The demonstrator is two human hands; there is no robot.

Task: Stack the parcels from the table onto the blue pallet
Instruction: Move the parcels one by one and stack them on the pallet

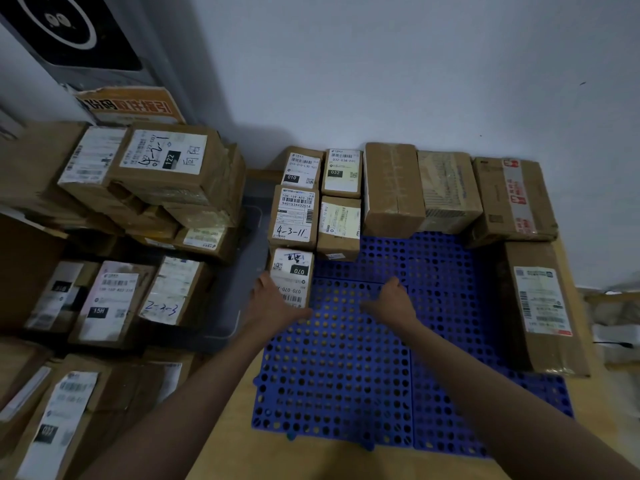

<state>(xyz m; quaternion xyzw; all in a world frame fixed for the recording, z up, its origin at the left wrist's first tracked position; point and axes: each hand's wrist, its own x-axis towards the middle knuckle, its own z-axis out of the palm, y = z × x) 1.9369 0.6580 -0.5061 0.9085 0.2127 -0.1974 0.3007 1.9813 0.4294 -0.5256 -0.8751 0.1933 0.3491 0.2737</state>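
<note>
Our left hand point(273, 299) lies against the left side of the "070" parcel point(292, 277), fingers fairly straight, to square it into the row. Our right hand point(391, 299) hovers relaxed over the blue pallet point(339, 375). Beyond the hands, parcels line its far edge.

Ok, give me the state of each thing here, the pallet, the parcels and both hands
blue pallet: flat on the floor, middle bare, parcels along its far and side edges.
070 parcel: set on the pallet's left edge.
left hand: fingers against the 070 parcel's side.
right hand: open, holds nothing, above the pallet.
table parcels: stacked, untouched.
</note>
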